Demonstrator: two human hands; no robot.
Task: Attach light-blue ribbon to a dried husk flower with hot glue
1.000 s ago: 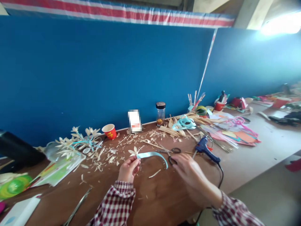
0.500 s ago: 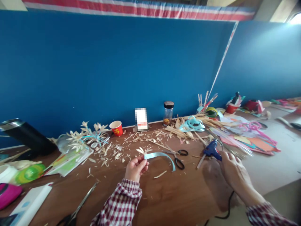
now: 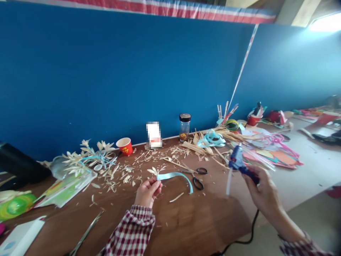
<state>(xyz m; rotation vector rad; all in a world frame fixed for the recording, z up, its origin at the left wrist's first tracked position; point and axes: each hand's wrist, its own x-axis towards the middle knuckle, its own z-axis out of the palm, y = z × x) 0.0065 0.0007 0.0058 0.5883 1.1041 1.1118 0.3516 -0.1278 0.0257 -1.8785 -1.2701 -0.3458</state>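
We saw right hand, closed round glue gun, lifted it off worktop; left hand kept pinching ribbon.

bench was strewn with straw scraps | black-handled scissors lay mid-bench | red paper cup and glass jar stood by blue wall | straw flowers lay left | ribbon coil and coloured paper lay right
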